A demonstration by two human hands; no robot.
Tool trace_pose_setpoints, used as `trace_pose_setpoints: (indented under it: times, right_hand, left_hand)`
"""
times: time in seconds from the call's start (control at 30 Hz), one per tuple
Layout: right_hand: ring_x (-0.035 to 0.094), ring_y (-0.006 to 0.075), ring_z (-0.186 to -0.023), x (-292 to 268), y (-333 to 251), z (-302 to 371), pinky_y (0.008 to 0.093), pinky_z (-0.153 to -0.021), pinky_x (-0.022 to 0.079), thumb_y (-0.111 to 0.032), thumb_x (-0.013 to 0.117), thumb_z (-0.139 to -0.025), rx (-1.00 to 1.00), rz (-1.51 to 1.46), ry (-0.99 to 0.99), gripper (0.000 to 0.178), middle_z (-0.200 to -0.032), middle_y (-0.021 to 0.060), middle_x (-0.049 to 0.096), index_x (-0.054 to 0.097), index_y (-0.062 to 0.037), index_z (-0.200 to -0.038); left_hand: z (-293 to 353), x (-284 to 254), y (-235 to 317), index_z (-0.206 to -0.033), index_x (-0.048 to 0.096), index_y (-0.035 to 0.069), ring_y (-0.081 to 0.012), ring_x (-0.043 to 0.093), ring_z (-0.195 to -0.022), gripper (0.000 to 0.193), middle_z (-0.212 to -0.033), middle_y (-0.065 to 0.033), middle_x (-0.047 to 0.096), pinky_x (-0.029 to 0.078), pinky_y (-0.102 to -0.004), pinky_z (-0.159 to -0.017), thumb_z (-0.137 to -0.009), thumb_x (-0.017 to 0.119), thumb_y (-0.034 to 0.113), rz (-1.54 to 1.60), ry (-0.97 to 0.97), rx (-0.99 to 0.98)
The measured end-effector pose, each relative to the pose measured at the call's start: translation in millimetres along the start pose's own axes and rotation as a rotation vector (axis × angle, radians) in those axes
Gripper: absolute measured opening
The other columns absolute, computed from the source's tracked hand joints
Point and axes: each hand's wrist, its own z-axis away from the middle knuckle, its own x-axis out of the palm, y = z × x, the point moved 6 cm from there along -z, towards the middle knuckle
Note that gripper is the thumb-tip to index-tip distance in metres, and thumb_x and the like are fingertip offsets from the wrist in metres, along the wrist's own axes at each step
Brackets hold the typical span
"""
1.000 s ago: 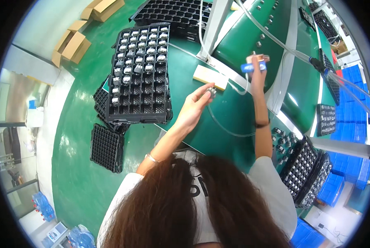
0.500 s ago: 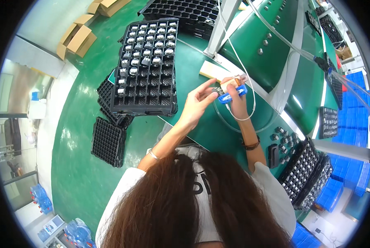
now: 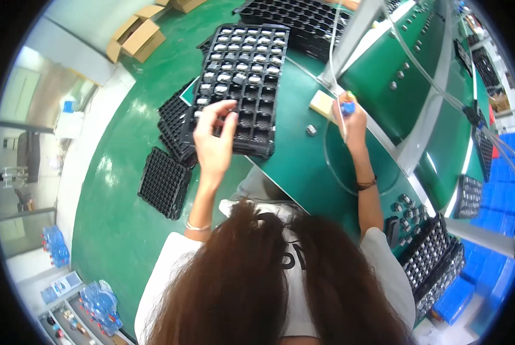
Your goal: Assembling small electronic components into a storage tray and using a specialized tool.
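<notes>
My left hand [image 3: 213, 138] hovers over the lower rows of a black compartment tray [image 3: 263, 146]. Its fingers curve with a gap between thumb and forefinger; I see nothing between them. Small silvery metal parts [image 3: 226, 76] fill the tray's upper rows, while several lower pockets are bare. My right hand [image 3: 355, 123] is closed around a small blue tool [image 3: 348, 107] with a thin white hose [image 3: 339, 80] beside it. The fingers hide most of the tool. Left of this hand, one loose metal part [image 3: 311, 130] lies on the green tabletop [image 3: 295, 155].
A pale yellow block [image 3: 323, 104] lies beyond the loose part. Several metal parts [image 3: 408, 211] and more filled trays [image 3: 427, 253] stand at the right. Black trays [image 3: 164, 181] are stacked at the left. A metal post [image 3: 352, 46] rises behind the table.
My left hand has moved from the blue tool leftward over the tray. The right hand stays near its place with the tool. The loose metal part now shows on the table.
</notes>
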Motion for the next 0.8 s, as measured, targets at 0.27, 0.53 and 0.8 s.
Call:
trace_pose_setpoints:
  times: [0.27,0.53,0.8]
  right_hand:
    - [0.052,0.0119,-0.069,-8.9,-2.6,6.5,0.0249,-0.059,0.042,-0.018,0.075,-0.075,0.049,-0.329,-0.065,0.049,-0.085,0.0061,0.056,0.046,-0.0056,-0.112]
    - [0.035,0.001,-0.058,-43.5,52.6,35.6,0.0178,-0.051,0.028,-0.007,0.073,-0.075,0.319,-0.441,-0.236,0.044,-0.074,-0.0041,0.042,0.046,-0.0078,-0.109]
    - [0.034,0.0006,-0.056,-33.6,33.2,22.7,0.0162,-0.05,0.027,-0.009,0.072,-0.076,0.223,-0.446,-0.236,0.039,-0.08,-0.003,0.047,0.048,-0.0086,-0.107]
  left_hand:
    - [-30.1,-69.9,-60.0,-0.102,0.067,0.009,-0.022,0.057,-0.094,0.026,-0.103,-0.0072,0.06,0.045,-0.0314,-0.079,-0.076,0.067,0.014,-0.583,-0.115,0.106]
    - [-41.7,-80.9,-63.6,-0.088,0.069,0.002,-0.0174,0.057,-0.093,0.011,-0.105,-0.0082,0.06,0.045,-0.0274,-0.082,-0.077,0.066,0.002,-0.221,-0.186,0.139]
    - [-46.3,-59.6,-43.3,-0.098,0.068,0.007,-0.0236,0.055,-0.104,0.026,-0.112,-0.0081,0.06,0.043,-0.0323,-0.09,-0.072,0.07,0.007,-0.582,-0.324,0.23]
